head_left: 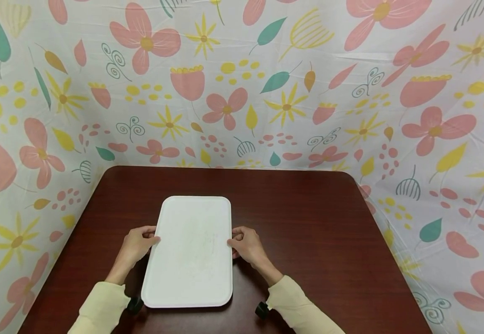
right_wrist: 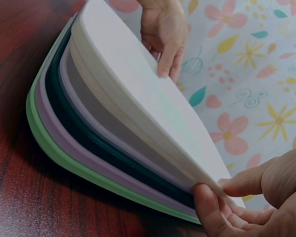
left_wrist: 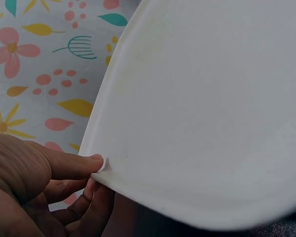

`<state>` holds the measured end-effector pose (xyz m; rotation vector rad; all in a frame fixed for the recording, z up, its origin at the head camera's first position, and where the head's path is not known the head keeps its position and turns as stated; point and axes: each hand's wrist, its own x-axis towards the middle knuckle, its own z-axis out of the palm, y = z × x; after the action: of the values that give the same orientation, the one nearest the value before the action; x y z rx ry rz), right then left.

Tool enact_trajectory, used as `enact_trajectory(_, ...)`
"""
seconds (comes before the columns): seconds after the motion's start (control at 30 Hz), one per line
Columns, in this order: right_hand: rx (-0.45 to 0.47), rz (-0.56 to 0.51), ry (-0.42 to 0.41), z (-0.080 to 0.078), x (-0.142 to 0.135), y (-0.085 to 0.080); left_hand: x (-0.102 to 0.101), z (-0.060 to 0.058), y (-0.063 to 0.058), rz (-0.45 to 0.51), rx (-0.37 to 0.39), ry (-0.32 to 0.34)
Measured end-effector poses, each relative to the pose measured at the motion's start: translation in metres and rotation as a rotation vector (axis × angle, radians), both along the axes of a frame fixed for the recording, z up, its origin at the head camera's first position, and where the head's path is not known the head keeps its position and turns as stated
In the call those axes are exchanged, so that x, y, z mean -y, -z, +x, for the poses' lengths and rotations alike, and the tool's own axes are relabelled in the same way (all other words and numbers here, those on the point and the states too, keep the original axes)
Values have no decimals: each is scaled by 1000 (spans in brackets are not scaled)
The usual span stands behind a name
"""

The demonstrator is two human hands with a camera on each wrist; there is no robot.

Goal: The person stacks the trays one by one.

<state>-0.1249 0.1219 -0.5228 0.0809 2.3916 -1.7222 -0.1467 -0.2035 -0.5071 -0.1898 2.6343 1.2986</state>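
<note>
A white rectangular tray [head_left: 191, 253] with rounded corners is held between both hands. My left hand [head_left: 135, 242] pinches its left edge, thumb on top and fingers beneath, as the left wrist view also shows. On the opposite edge, my right hand [head_left: 249, 246] grips with its thumb on the rim and its fingers bent below. In the right wrist view, the white tray [right_wrist: 123, 74] tilts up over a stack of trays: a lavender one [right_wrist: 89, 106], a dark green one [right_wrist: 84, 126], a purple one [right_wrist: 79, 144] and a light green one [right_wrist: 64, 160] lowest. From the head view, this stack is hidden.
The dark red-brown table [head_left: 308, 241] extends around the trays, widest to the right. A floral cloth [head_left: 242, 83] hangs behind and along both sides. Small black devices show at the left wrist [head_left: 135, 305] and the right wrist [head_left: 261, 310].
</note>
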Motion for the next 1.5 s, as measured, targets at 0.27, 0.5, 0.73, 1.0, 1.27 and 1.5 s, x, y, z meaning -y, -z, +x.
enact_trajectory(0.27,-25,11,9,-1,1,2,-1,-1,-1,-18,2,-3)
enact_trajectory(0.5,-41,38,6,-3,0,5,-1,-4,2,-28,-5,-15)
enact_trajectory(0.73,-48,80,1,-5,0,5,0,-4,2,-13,10,-21)
enact_trajectory(1.0,-54,77,-4,-5,0,5,0,-4,0,44,34,-16)
enact_trajectory(1.27,-60,79,0,-5,-2,5,-4,-4,2,31,39,-35)
enact_trajectory(1.5,-49,93,-17,-7,-1,3,-2,-3,2,30,44,-57)
